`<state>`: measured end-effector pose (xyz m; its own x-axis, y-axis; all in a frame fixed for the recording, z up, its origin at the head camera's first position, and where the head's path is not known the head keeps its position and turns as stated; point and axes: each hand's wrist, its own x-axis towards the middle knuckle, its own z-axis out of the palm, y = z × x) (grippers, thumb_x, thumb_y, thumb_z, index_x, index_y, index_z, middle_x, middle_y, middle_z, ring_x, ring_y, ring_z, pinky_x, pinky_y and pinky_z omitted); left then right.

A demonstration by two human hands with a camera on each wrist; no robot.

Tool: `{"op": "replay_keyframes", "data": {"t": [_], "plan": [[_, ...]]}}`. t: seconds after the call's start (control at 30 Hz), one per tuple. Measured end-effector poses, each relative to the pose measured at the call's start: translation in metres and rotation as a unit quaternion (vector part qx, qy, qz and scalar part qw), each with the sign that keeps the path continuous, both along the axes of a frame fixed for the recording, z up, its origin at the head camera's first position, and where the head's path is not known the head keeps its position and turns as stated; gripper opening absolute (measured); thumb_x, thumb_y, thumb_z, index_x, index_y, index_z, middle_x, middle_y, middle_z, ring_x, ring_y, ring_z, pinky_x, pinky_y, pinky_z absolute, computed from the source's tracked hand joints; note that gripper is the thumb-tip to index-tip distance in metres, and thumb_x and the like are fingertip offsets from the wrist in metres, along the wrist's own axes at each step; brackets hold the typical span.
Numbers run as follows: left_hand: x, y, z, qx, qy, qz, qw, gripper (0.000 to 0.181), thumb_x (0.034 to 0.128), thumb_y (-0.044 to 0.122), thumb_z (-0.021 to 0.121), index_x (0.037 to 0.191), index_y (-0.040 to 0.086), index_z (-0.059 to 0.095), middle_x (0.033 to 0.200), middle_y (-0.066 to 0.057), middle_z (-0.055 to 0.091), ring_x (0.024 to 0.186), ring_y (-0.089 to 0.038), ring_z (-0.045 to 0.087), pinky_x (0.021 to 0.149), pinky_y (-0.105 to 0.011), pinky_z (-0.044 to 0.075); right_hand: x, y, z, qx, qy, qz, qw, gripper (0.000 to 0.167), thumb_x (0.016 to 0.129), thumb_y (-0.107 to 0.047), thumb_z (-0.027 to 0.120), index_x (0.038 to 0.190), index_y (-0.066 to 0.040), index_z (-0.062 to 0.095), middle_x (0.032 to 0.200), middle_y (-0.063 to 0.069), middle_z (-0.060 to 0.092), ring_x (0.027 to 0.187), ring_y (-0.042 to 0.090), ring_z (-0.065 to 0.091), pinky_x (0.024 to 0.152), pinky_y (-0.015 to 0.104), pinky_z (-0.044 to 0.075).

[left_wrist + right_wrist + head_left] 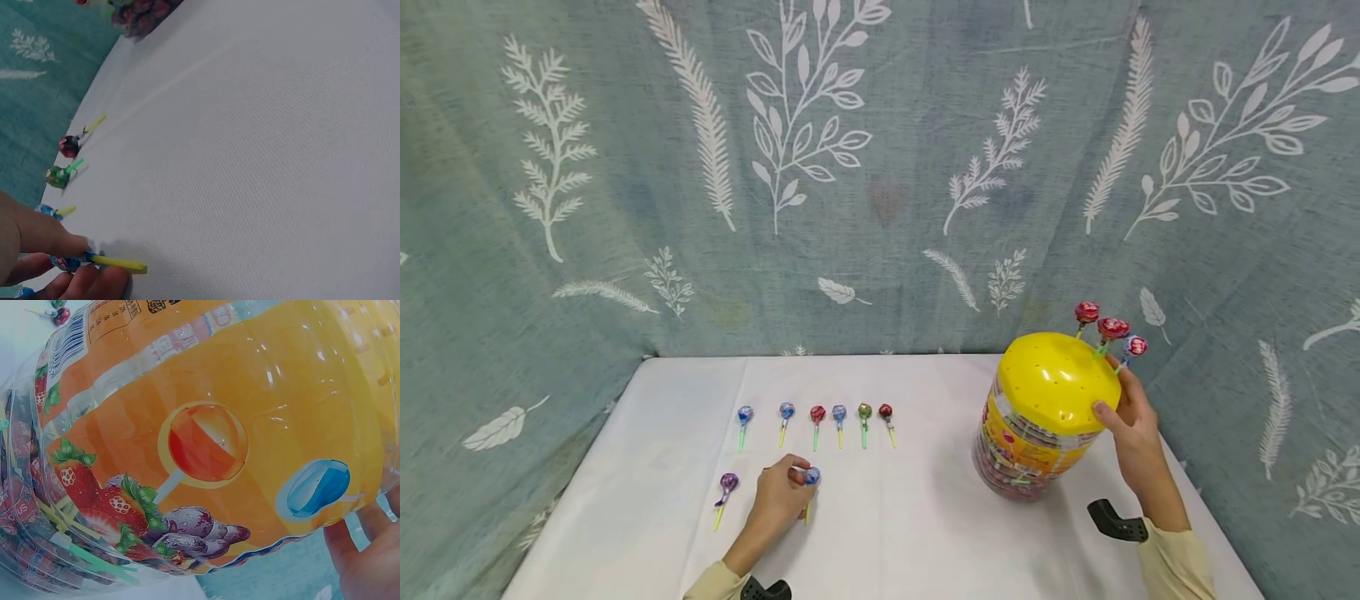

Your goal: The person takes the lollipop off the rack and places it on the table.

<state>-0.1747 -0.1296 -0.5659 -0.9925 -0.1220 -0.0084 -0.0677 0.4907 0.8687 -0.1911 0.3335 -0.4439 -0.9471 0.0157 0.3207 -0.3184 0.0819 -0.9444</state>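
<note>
My left hand pinches a blue-wrapped lollipop low over the white table. In the left wrist view its yellow stick points out past the thumb and fingertips. My right hand grips the yellow lid of a clear plastic candy jar, thumb on the near side and fingers behind. Three lollipops stand in holes at the lid's far right edge. The right wrist view shows the jar's orange label close up, with wrapped candies and sticks inside the jar.
A row of several lollipops lies across the far part of the white table, sticks toward me. One purple lollipop lies left of my left hand. A grey-green leaf-patterned cloth hangs behind the table and at both sides.
</note>
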Motion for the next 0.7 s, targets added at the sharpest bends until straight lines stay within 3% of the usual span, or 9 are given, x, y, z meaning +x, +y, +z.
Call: {"op": "replay_keyframes", "data": {"t": [0.13, 0.3, 0.47, 0.7], "plan": [[-0.001, 0.0, 0.003, -0.052, 0.006, -0.009, 0.9986, 0.031, 0.0684, -0.005, 0.07, 0.099, -0.004, 0.062, 0.079, -0.01, 0.056, 0.06, -0.014, 0.053, 0.051, -0.025, 0.047, 0.0, 0.0, 0.0, -0.006, 0.002, 0.001, 1.0, 0.061, 0.095, -0.004, 0.048, 0.15, -0.016, 0.023, 0.14, 0.001, 0.038, 0.115, 0.011, 0.047, 0.091, 0.014, 0.042], [-0.002, 0.005, 0.016, -0.107, 0.039, -0.012, 0.9934, 0.033, 0.068, 0.001, 0.071, 0.1, 0.002, 0.064, 0.086, -0.011, 0.056, 0.07, -0.015, 0.048, 0.065, -0.031, 0.037, -0.001, 0.0, 0.0, -0.008, 0.005, 0.003, 0.9999, 0.061, 0.095, -0.003, 0.048, 0.149, -0.017, 0.024, 0.139, 0.001, 0.039, 0.115, 0.011, 0.048, 0.091, 0.014, 0.043], [-0.012, 0.02, 0.041, -0.086, 0.079, -0.019, 0.993, 0.031, 0.0707, 0.0, 0.072, 0.101, 0.004, 0.064, 0.089, -0.012, 0.058, 0.07, -0.018, 0.053, 0.063, -0.03, 0.04, -0.002, 0.001, 0.0, -0.006, 0.011, 0.004, 0.9999, 0.06, 0.095, -0.003, 0.047, 0.149, -0.017, 0.024, 0.138, 0.001, 0.04, 0.115, 0.011, 0.048, 0.091, 0.015, 0.043], [-0.028, 0.048, 0.082, -0.008, 0.14, -0.056, 0.9885, 0.028, 0.0725, -0.001, 0.072, 0.098, 0.008, 0.065, 0.086, -0.003, 0.061, 0.073, -0.019, 0.059, 0.062, -0.027, 0.047, -0.002, 0.001, -0.001, -0.017, 0.01, -0.001, 0.9998, 0.06, 0.095, -0.003, 0.048, 0.149, -0.015, 0.025, 0.137, 0.002, 0.041, 0.115, 0.011, 0.049, 0.091, 0.015, 0.043]]}}
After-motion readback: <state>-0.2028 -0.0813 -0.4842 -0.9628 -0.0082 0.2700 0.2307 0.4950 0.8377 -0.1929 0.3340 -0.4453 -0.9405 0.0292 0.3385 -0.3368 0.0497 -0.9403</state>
